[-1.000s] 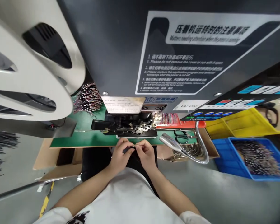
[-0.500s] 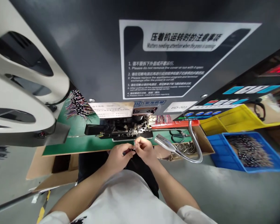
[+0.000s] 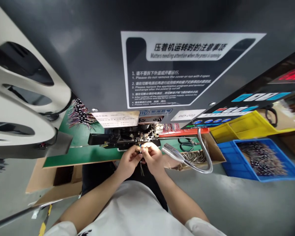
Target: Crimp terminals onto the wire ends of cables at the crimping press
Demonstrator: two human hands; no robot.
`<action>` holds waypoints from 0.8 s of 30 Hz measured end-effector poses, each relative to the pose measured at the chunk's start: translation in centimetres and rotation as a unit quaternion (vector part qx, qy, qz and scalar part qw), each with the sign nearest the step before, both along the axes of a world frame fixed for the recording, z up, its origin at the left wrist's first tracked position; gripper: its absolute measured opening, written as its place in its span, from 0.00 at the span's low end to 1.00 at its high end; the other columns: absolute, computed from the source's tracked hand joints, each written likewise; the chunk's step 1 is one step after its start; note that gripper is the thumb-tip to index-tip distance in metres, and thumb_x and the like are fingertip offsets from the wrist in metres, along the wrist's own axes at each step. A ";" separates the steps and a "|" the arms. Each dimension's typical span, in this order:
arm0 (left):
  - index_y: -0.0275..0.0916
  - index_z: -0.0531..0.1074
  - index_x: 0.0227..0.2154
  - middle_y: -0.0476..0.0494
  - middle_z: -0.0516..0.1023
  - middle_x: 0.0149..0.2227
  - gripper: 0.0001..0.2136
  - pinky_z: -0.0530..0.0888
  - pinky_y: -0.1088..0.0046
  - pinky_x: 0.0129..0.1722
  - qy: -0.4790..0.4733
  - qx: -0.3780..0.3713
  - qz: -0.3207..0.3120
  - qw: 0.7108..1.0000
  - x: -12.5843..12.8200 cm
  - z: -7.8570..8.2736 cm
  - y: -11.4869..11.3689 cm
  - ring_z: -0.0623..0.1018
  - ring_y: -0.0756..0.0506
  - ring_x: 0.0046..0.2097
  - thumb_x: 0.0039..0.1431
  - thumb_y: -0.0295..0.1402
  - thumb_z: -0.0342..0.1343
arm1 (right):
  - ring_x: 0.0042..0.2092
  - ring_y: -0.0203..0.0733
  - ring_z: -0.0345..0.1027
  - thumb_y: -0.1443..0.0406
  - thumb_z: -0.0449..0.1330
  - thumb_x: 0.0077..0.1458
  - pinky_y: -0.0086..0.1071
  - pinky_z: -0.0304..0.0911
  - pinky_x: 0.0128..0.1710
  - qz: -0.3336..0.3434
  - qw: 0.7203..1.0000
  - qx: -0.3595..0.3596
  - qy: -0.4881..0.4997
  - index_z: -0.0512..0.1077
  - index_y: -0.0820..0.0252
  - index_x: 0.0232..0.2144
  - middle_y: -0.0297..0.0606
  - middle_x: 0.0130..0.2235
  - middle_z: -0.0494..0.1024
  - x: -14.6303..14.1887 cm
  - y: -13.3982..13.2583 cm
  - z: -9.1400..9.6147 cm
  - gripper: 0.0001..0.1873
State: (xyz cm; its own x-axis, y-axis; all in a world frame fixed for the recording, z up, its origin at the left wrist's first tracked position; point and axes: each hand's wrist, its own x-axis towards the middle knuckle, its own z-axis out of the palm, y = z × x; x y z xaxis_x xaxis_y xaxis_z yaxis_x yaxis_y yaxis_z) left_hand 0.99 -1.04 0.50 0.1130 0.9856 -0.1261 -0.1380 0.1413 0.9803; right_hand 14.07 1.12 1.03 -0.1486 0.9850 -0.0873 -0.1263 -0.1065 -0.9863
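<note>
My left hand (image 3: 128, 162) and my right hand (image 3: 152, 158) are pinched together on a thin wire lead (image 3: 140, 151) at the front of the crimping tool (image 3: 123, 138) of a dark grey press (image 3: 93, 65). The lead's loose end hangs down between my wrists. Both hands sit just at the green mat's (image 3: 73, 156) front edge, fingertips touching the tool's mouth.
A gooseneck lamp (image 3: 174, 152) bends in from the right beside scissors (image 3: 186, 141). Bundles of coloured wires (image 3: 77, 113) lie at the back left. A cardboard box (image 3: 211, 152), a blue bin of wires (image 3: 258, 159) and a yellow bin (image 3: 245, 126) stand right. A white reel (image 3: 22, 98) looms left.
Both hands moved forward and up from in front of the bench to the crimping tool's mouth, carrying the wire lead with them.
</note>
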 end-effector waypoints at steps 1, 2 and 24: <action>0.40 0.68 0.34 0.57 0.65 0.21 0.15 0.65 0.78 0.21 0.002 0.000 0.005 1.000 0.2 -0.3 0.0 0.66 0.54 0.21 0.59 0.46 0.60 | 0.20 0.33 0.54 0.51 0.62 0.57 0.27 0.57 0.18 -0.007 1.000 0.001 -0.010 0.68 0.56 0.34 0.26 0.22 0.61 -0.1 0.1 -0.1 0.16; 0.40 0.68 0.34 0.57 0.64 0.21 0.14 0.63 0.79 0.20 0.002 -0.001 0.008 1.000 0.3 -0.6 -0.1 0.64 0.54 0.20 0.59 0.46 0.60 | 0.20 0.33 0.54 0.52 0.62 0.57 0.27 0.56 0.18 -0.014 1.000 0.007 -0.020 0.68 0.57 0.33 0.27 0.22 0.61 -0.1 0.1 -0.2 0.15; 0.42 0.73 0.42 0.45 0.82 0.42 0.07 0.74 0.74 0.40 0.239 0.109 0.006 0.965 -0.2 -0.6 0.1 0.81 0.45 0.42 0.67 0.34 0.51 | 0.23 0.34 0.56 0.63 0.61 0.58 0.29 0.57 0.23 -0.059 0.977 0.166 -0.120 0.76 0.59 0.36 0.29 0.22 0.65 0.0 0.7 -0.5 0.07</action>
